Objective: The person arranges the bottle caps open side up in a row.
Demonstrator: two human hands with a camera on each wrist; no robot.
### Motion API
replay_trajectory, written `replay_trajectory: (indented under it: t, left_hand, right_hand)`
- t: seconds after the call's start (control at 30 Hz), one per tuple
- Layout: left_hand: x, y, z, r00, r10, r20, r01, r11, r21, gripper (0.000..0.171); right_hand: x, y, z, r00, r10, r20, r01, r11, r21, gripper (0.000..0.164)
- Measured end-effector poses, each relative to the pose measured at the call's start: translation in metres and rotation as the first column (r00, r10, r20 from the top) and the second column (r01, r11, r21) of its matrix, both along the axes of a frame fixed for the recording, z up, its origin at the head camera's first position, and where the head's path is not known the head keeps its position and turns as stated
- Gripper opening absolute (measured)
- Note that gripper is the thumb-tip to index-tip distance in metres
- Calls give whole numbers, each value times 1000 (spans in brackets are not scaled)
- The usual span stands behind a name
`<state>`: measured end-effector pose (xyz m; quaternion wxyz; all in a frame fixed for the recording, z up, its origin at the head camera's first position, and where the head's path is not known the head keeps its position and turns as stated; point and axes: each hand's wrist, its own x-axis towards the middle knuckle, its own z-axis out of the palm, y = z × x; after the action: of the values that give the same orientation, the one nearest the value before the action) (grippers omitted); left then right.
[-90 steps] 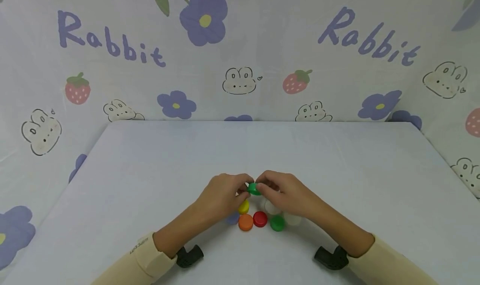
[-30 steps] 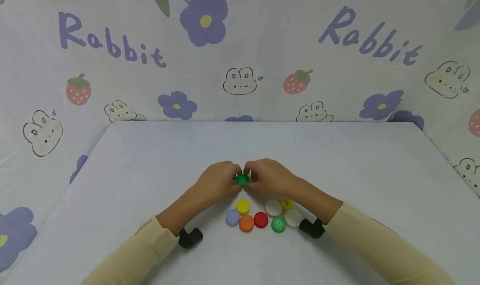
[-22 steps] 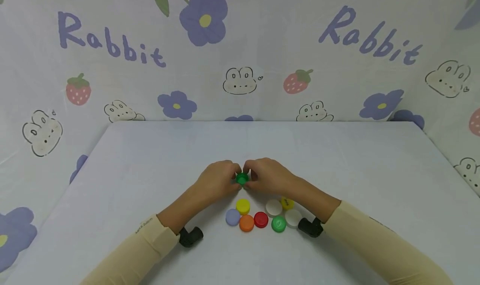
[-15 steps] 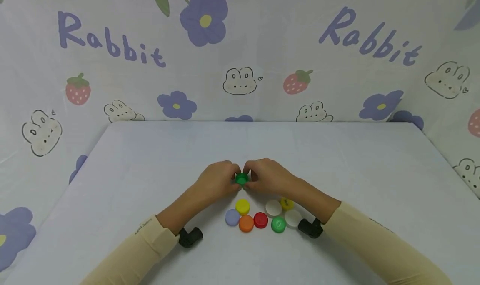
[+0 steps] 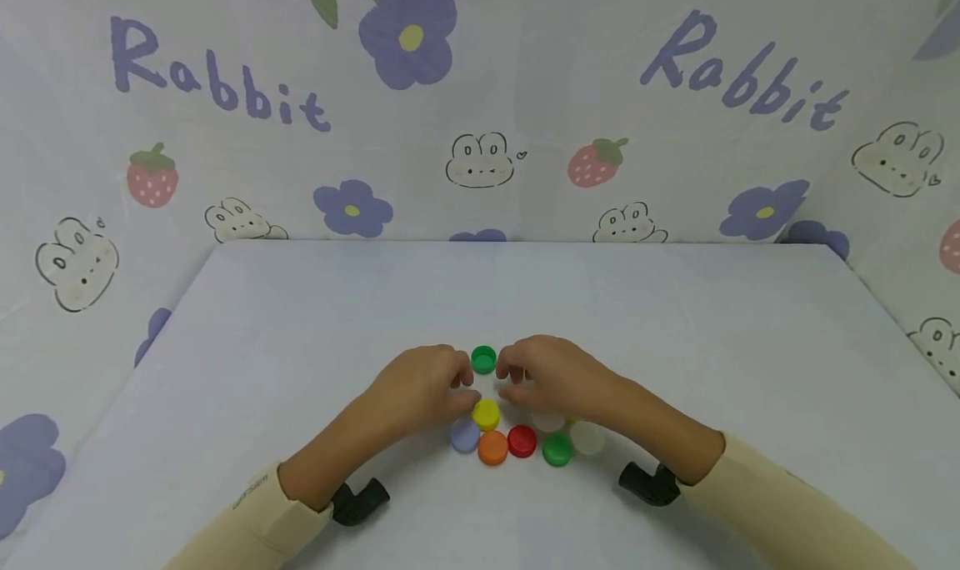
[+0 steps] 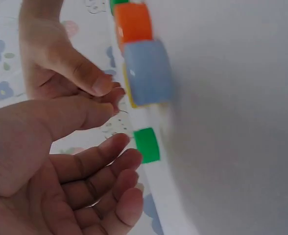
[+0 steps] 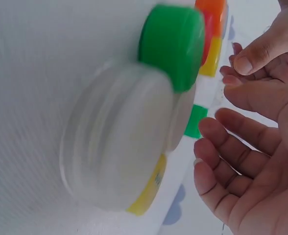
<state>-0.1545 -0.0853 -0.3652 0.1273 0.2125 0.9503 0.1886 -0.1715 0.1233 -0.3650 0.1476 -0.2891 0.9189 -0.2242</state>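
A green bottle cap (image 5: 483,360) lies hollow side up on the white table, just beyond and between the two hands. My left hand (image 5: 420,387) hovers to its lower left with loosely bent fingers and nothing in them. Opposite it, my right hand (image 5: 558,376) is held the same way, thumb apart from the fingers. The left thumb tip overlaps a yellow cap (image 5: 486,415) in the head view. In the left wrist view the fingertips are close beside the green cap (image 6: 147,145). My right forearm partly covers a white cap (image 5: 549,422) and a second yellow one.
Nearer the body is a cluster of caps: lilac (image 5: 465,436), orange (image 5: 492,448), red (image 5: 522,442), another green (image 5: 557,450) and a larger white one (image 5: 588,438). Black wrist mounts (image 5: 362,502) sit low by both cuffs. A printed cloth (image 5: 525,70) hangs behind the table.
Both hands carried the green cap from near the cluster to a spot farther up the table, turned it hollow side up and let go. Since then they have parted and drawn back slightly.
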Motion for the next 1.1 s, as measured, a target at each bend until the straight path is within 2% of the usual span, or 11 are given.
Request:
replay_trajectory:
  t: [0.2, 0.43, 0.57, 0.87, 0.97, 1.1]
  left_hand:
    - [9, 0, 0, 998, -64, 1, 65, 998, -19, 21]
    - [13, 5, -1, 994, -114, -5, 113, 993, -15, 19]
    - [12, 8, -3, 992, -128, -13, 128, 992, 1, 19]
    - [14, 9, -4, 990, -138, -39, 139, 990, 26, 30]
    - [14, 8, -3, 990, -137, -37, 138, 990, 37, 27]
    - [13, 8, 0, 993, -116, -35, 117, 992, 44, 15]
  right_hand:
    - [11, -1, -1, 997, 73, 33, -73, 997, -5, 13]
    - [13, -1, -3, 988, 157, -2, -157, 987, -22, 16]
    - [12, -3, -5, 986, 169, -11, -169, 985, -38, 20]
    - [10, -6, -9, 983, 184, -9, -184, 980, -69, 18]
    - [10, -5, -9, 983, 181, -7, -181, 981, -72, 20]
    - [9, -3, -9, 988, 156, -2, -156, 984, -82, 23]
